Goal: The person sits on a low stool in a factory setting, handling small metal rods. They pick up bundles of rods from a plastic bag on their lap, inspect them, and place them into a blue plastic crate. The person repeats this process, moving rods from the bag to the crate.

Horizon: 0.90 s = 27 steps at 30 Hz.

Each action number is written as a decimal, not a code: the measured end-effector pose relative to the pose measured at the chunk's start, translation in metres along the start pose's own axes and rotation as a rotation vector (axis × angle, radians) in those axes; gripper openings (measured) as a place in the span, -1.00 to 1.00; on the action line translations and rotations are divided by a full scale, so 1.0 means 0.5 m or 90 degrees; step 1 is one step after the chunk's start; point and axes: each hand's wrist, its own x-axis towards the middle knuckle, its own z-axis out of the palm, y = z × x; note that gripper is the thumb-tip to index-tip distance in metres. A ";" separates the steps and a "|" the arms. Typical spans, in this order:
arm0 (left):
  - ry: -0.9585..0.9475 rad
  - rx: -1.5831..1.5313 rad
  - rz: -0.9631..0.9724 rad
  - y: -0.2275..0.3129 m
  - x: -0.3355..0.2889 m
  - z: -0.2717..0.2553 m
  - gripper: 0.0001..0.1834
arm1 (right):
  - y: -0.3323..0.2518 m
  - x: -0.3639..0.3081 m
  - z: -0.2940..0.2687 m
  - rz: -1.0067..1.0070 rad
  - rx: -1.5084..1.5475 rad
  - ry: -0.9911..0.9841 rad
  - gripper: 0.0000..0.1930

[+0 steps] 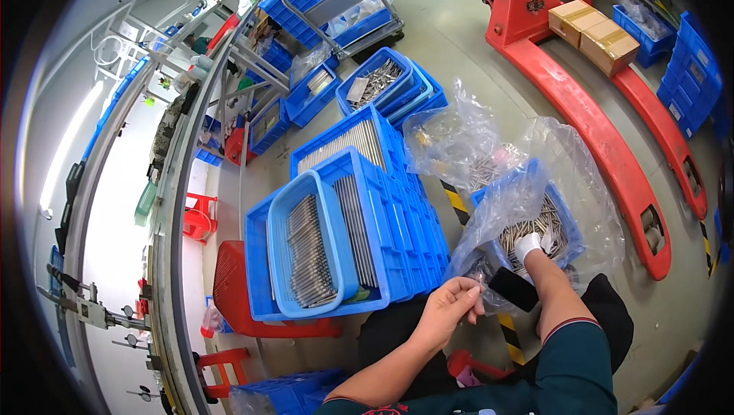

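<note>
My right hand [527, 246], covered in white at the fingers, reaches down into a blue bin [575, 237] lined with clear plastic. Many thin metal pins [549, 224] lie in that bin, and my fingertips are hidden among them. To its left, my left hand [453, 302] is closed with thumb and fingers pinched together; what they hold, if anything, is too small to make out. A black flat rectangular thing [514, 289], like a phone, lies between my two hands. Clear plastic sheeting [497, 212] drapes over the bin's left side.
Left of me stand stacked blue crates [397, 239], topped by a light-blue basket [348, 262] of metal rods. A red stool [233, 281] is beside them. A red pallet jack [581, 101] carrying cardboard boxes [608, 42] stands at right. A cart [344, 13] is farther back.
</note>
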 end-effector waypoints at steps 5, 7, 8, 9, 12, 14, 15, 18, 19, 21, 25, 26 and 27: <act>-0.003 0.008 0.001 0.000 0.003 0.002 -0.79 | -0.014 0.008 -0.004 -0.005 -0.053 -0.042 -0.80; -0.005 0.012 -0.001 -0.002 0.001 0.004 -0.79 | -0.016 0.004 0.003 0.005 -0.064 -0.059 -0.80; -0.002 0.013 -0.001 -0.004 -0.001 0.001 -0.79 | -0.021 -0.001 -0.002 0.030 -0.046 -0.053 -0.79; -0.002 0.015 0.003 -0.005 -0.003 -0.002 -0.79 | -0.026 -0.004 -0.009 0.040 -0.012 -0.069 -0.79; -0.013 0.016 0.012 -0.001 -0.007 0.000 -0.79 | -0.010 -0.024 -0.026 0.059 0.088 -0.128 -0.79; -0.016 0.018 0.011 0.004 -0.012 0.001 -0.80 | -0.011 -0.023 -0.003 0.026 0.140 -0.098 -0.77; -0.027 0.017 0.014 0.007 -0.006 0.008 -0.80 | 0.011 -0.025 0.012 0.025 0.169 -0.081 -0.76; -0.007 -0.016 0.040 0.000 -0.016 -0.004 -0.81 | 0.018 -0.066 -0.052 -0.004 0.156 -0.094 -0.71; -0.005 -0.031 0.054 -0.003 -0.016 -0.007 -0.81 | 0.035 -0.084 -0.062 -0.004 0.149 -0.095 -0.70; -0.016 -0.068 0.057 -0.002 -0.004 0.008 -0.82 | 0.086 -0.112 -0.063 -0.025 0.170 -0.109 -0.68; -0.011 -0.041 0.098 -0.005 0.002 0.021 -0.82 | 0.137 -0.200 -0.123 -0.003 0.168 -0.094 -0.71; -0.016 -0.038 0.112 -0.005 0.001 0.027 -0.83 | 0.148 -0.216 -0.130 0.022 0.182 -0.075 -0.71; 0.014 -0.044 0.114 -0.009 -0.001 0.011 -0.84 | 0.137 -0.247 -0.189 0.016 0.195 -0.064 -0.70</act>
